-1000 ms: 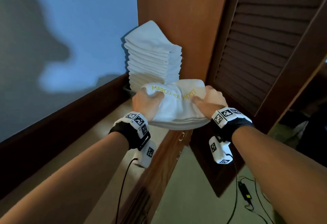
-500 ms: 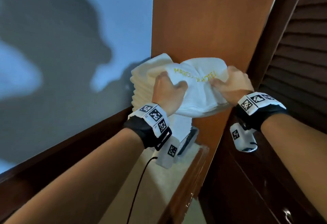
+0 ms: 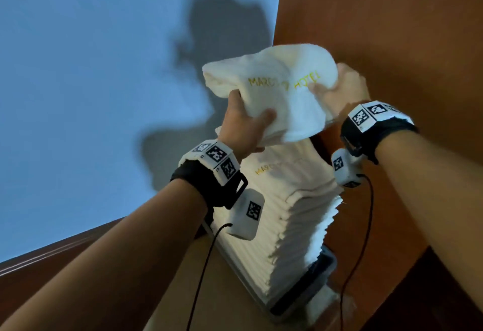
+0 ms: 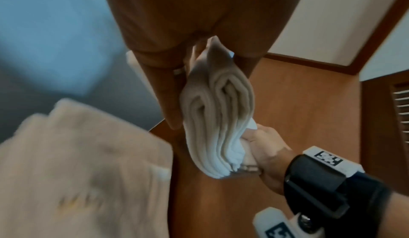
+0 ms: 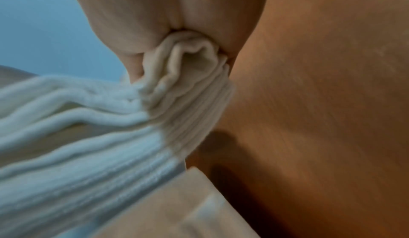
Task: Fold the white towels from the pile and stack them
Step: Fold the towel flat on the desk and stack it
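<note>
Head view: both hands, left hand [image 3: 241,127] and right hand [image 3: 339,87], clamp folded towel [image 3: 282,95], now raised above stack [image 3: 292,200]; placement imminent.

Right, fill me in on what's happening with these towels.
A person holds a folded white towel up in both hands, the left hand gripping its near left edge and the right hand its right end. It is above a tall stack of folded towels that stands against a wooden panel, and has not yet been set down on it.
</note>
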Tool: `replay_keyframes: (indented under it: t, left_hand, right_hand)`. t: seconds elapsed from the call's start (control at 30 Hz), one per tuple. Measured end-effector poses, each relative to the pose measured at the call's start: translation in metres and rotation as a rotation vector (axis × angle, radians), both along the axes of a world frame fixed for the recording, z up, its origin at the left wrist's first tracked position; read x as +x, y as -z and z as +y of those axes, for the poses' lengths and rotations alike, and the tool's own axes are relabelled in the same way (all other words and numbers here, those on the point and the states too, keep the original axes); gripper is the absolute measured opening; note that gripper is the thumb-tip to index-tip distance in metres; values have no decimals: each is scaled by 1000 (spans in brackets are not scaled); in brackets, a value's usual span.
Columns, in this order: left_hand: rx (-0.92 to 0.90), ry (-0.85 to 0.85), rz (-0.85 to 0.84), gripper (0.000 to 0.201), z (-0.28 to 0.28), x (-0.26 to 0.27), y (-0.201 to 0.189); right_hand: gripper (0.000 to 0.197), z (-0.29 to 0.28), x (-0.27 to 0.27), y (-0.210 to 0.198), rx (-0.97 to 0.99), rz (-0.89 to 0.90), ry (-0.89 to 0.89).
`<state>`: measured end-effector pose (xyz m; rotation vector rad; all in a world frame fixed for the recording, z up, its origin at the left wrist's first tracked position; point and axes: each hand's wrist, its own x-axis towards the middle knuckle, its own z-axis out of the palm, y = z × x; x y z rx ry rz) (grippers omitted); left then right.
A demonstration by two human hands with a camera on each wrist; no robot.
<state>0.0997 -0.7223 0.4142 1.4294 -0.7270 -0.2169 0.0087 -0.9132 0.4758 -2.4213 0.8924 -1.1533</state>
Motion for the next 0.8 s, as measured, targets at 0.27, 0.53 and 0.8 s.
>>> replay_keyframes:
  t: [0.27, 0.53, 0.8]
  left_hand:
    - [246, 211, 567, 32, -32, -10, 85]
    - [311, 270, 498, 29, -33, -9, 70]
    - [628, -378, -743, 65, -38, 54, 54]
  right_hand:
    - [31, -77, -18, 108, 163, 350, 14]
    - [39, -97, -21, 115, 164, 337, 77]
    - [51, -61, -8, 126, -397, 419, 18]
